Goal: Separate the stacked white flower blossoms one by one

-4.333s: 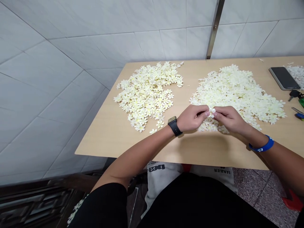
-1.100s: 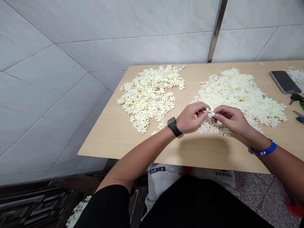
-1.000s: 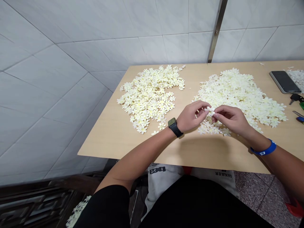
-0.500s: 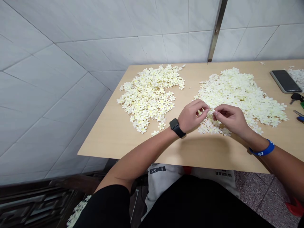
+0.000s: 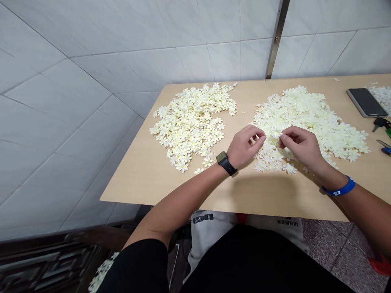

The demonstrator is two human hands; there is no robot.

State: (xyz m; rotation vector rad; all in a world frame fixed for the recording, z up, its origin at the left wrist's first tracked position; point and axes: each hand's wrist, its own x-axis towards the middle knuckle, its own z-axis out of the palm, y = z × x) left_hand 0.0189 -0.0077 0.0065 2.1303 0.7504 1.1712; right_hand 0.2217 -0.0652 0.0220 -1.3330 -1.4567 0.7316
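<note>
My right hand (image 5: 303, 148) pinches a small cream artificial flower (image 5: 276, 133) between thumb and fingertips, above the front of the right-hand flower pile (image 5: 308, 112). Facing it, my left hand (image 5: 245, 147) has its thumb and index finger pressed together; anything between them is too small to make out. A narrow gap separates the two hands. To the left lies a second pile of flowers (image 5: 191, 122), whose blossoms show yellow centres. Two single flowers (image 5: 207, 161) lie at its front edge, near my left wrist.
Both piles rest on a light wooden table (image 5: 171, 187) against a tiled wall. On the right are a phone (image 5: 366, 102), keys (image 5: 380, 123), a blue-handled tool (image 5: 386, 151) and a heap of small white pieces (image 5: 381, 97). A metal strip (image 5: 276, 40) runs up the wall.
My hands have moved slightly apart from nearly touching. The flower in my right hand now shows its open face between them.
</note>
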